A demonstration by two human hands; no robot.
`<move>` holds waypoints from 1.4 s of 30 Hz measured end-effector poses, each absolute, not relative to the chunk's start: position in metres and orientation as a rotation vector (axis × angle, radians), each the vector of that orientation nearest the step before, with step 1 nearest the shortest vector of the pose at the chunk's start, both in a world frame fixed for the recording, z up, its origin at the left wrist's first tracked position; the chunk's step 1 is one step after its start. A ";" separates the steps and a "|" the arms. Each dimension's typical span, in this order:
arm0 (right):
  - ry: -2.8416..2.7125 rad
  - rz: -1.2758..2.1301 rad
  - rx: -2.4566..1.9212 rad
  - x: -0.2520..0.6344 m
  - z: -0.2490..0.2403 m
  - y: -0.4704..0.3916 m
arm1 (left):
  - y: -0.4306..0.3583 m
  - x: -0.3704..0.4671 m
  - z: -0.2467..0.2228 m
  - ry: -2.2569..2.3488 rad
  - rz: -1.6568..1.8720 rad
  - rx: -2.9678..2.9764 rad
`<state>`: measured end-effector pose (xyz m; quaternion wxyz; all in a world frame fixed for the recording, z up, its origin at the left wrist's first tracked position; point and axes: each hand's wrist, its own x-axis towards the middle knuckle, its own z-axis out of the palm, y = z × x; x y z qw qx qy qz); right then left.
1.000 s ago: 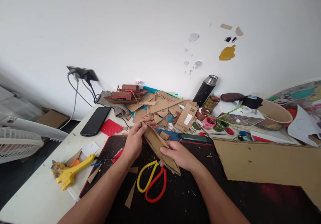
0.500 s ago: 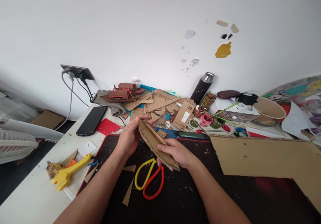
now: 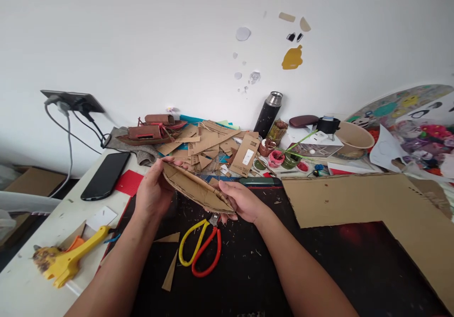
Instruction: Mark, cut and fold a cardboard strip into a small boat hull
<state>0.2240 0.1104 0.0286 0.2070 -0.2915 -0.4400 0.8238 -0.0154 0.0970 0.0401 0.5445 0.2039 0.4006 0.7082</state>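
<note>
Between both hands is a small cardboard boat hull (image 3: 195, 189), long and shallow, with raised sides and pointed ends, held above a dark cutting mat (image 3: 255, 279). My left hand (image 3: 153, 189) is closed around its left end. At the right end, my right hand (image 3: 243, 201) grips the hull, thumb on the upper edge and fingers underneath. Scissors (image 3: 200, 248) with one yellow and one red handle lie on the mat below, their blades partly hidden. Two thin cardboard offcuts (image 3: 170, 272) rest left of the scissors.
A yellow glue gun (image 3: 71, 258) and a black phone (image 3: 105, 176) lie at left. Behind are brown model boats (image 3: 149, 132), cardboard scraps (image 3: 213, 142), paint pots (image 3: 276, 158) and a black thermos (image 3: 268, 114). A large cardboard sheet (image 3: 340, 198) covers the mat's right side.
The hull has turned to lie more level, its right end raised, with both hands still on it. The view has swung right, so everything sits further left.
</note>
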 end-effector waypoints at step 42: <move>-0.966 1.695 -0.998 0.225 0.018 0.124 | 0.092 -0.002 0.031 0.890 1.604 0.585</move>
